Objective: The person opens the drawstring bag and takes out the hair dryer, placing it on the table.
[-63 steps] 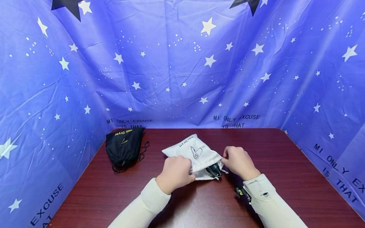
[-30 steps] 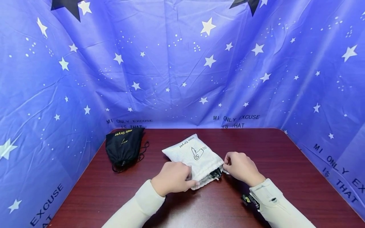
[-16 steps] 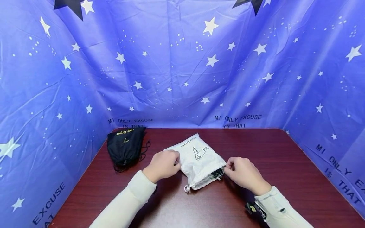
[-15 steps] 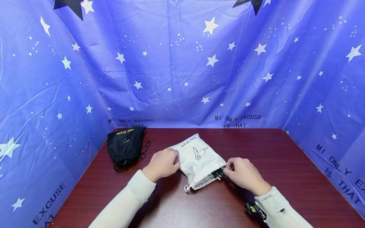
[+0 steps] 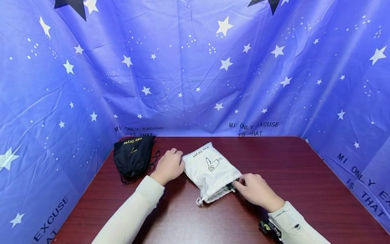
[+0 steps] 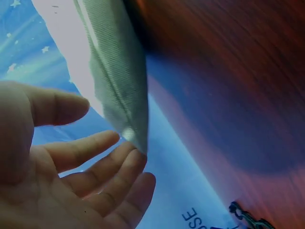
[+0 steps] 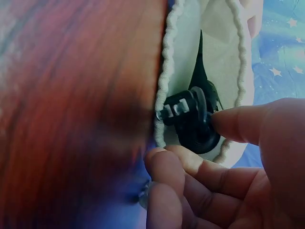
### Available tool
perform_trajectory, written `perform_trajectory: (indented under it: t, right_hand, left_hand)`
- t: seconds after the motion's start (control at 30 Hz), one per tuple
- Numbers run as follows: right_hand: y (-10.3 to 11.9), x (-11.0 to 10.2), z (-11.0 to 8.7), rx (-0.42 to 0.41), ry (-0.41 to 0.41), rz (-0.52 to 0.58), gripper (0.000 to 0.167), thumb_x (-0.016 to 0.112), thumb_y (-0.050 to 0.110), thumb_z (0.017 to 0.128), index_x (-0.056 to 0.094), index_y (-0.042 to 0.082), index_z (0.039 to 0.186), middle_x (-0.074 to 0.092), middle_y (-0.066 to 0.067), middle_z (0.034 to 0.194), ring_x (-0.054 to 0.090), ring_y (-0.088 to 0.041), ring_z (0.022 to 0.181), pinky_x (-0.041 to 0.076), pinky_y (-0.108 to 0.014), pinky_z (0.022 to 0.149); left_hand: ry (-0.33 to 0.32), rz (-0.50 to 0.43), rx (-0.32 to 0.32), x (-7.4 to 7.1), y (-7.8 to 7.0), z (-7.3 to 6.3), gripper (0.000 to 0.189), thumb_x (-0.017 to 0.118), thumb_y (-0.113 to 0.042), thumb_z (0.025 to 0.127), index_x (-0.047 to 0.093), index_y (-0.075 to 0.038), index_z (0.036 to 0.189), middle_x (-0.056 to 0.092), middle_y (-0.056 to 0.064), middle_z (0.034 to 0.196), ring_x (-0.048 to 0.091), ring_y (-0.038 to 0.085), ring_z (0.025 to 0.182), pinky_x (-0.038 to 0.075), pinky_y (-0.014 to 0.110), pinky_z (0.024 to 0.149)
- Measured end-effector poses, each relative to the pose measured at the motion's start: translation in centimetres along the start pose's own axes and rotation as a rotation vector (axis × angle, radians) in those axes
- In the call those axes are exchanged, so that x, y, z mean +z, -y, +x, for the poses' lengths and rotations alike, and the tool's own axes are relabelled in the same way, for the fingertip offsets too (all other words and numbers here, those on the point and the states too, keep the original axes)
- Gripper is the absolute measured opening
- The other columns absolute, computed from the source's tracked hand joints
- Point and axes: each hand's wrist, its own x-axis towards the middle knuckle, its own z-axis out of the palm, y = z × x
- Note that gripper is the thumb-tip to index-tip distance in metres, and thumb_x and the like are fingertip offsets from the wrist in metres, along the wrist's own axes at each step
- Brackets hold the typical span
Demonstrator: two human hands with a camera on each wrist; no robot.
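Observation:
A white cloth drawstring bag (image 5: 210, 173), printed "Hair Dryer", lies on the table with its mouth toward me. Inside that mouth show a black plug (image 7: 178, 107) with metal prongs, its looped cord and a rounded black part. My right hand (image 5: 254, 189) is at the mouth's right end. In the right wrist view, its thumb tip overlaps the black cord and the curled fingers lie by the rim; I cannot tell whether they pinch anything. My left hand (image 5: 169, 166) is beside the bag's far left corner, fingers spread and holding nothing, fingertips right at that corner.
A black drawstring bag (image 5: 134, 159) with yellow "Hair Dryer" lettering lies at the far left, its cords trailing right. The dark red wood table (image 5: 289, 162) is enclosed by a blue star-printed cloth (image 5: 195, 67) at the back and sides.
My left hand has let go of the white bag's mouth and moved up along its left side. The right hand has shifted from the bag's edge in toward the plug.

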Motion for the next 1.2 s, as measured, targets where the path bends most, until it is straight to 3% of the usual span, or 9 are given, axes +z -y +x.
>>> perform_trajectory:
  t: [0.17, 0.3, 0.5, 0.7, 0.83, 1.0, 1.2]
  right_hand:
    - [0.1, 0.2, -0.2, -0.011, 0.016, 0.016, 0.041, 0.07, 0.036, 0.095, 0.053, 0.024, 0.059, 0.047, 0.012, 0.055, 0.046, -0.009, 0.055, 0.041, -0.029, 0.056]
    - [0.1, 0.4, -0.2, -0.019, 0.031, 0.019, 0.04, 0.071, 0.036, 0.095, 0.055, 0.024, 0.06, 0.049, 0.013, 0.055, 0.047, -0.007, 0.054, 0.041, -0.028, 0.056]
    - [0.0, 0.7, -0.2, -0.021, 0.028, 0.023, 0.043, 0.069, 0.033, 0.096, 0.05, 0.022, 0.059, 0.044, 0.011, 0.054, 0.044, -0.008, 0.053, 0.04, -0.027, 0.055]
    - [0.2, 0.7, -0.3, 0.011, 0.086, 0.118, 0.04, 0.064, 0.03, 0.101, 0.053, 0.019, 0.064, 0.051, 0.012, 0.048, 0.053, -0.007, 0.045, 0.043, -0.026, 0.051]
    - [0.1, 0.7, -0.2, 0.028, 0.117, 0.164, 0.037, 0.061, 0.028, 0.103, 0.056, 0.016, 0.068, 0.056, 0.008, 0.052, 0.056, -0.007, 0.045, 0.045, -0.026, 0.05]
    - [-0.2, 0.7, -0.2, 0.028, 0.127, 0.164, 0.036, 0.06, 0.025, 0.104, 0.055, 0.014, 0.07, 0.058, 0.006, 0.055, 0.055, -0.008, 0.047, 0.044, -0.026, 0.052]
    - [-0.5, 0.9, 0.1, 0.007, 0.088, 0.117, 0.04, 0.061, 0.024, 0.102, 0.05, 0.017, 0.065, 0.048, 0.009, 0.056, 0.045, -0.008, 0.053, 0.038, -0.026, 0.055]
  left_hand:
    - [0.032, -0.001, -0.013, 0.6, 0.6, 0.4, 0.029, 0.051, -0.021, 0.102, 0.074, -0.005, 0.111, 0.07, 0.016, 0.115, 0.069, 0.037, 0.105, 0.057, 0.052, 0.087]
    - [0.101, -0.055, -0.041, 0.8, 1.1, 0.8, 0.032, 0.048, -0.023, 0.105, 0.073, -0.005, 0.099, 0.071, 0.016, 0.108, 0.069, 0.036, 0.106, 0.056, 0.052, 0.09]
    - [0.209, -0.136, -0.101, 0.7, 2.0, 1.5, 0.041, 0.042, -0.027, 0.109, 0.073, -0.001, 0.102, 0.073, 0.018, 0.114, 0.068, 0.037, 0.115, 0.051, 0.049, 0.102]
    - [0.228, -0.165, -0.115, 0.6, 2.5, 1.8, 0.035, 0.046, -0.023, 0.107, 0.074, -0.002, 0.104, 0.074, 0.016, 0.115, 0.069, 0.035, 0.113, 0.052, 0.048, 0.101]
    - [0.247, -0.215, -0.12, 0.6, 2.6, 1.9, 0.031, 0.049, -0.022, 0.106, 0.074, -0.005, 0.1, 0.074, 0.011, 0.106, 0.069, 0.027, 0.104, 0.052, 0.044, 0.095]
    - [0.233, -0.258, -0.134, 0.7, 2.6, 2.0, 0.025, 0.053, -0.02, 0.103, 0.071, -0.008, 0.091, 0.07, 0.005, 0.09, 0.062, 0.02, 0.084, 0.051, 0.039, 0.083]
    - [0.18, -0.317, -0.195, 0.9, 2.4, 1.8, 0.026, 0.053, -0.017, 0.1, 0.068, -0.011, 0.08, 0.062, 0.001, 0.074, 0.056, 0.018, 0.069, 0.046, 0.032, 0.069]
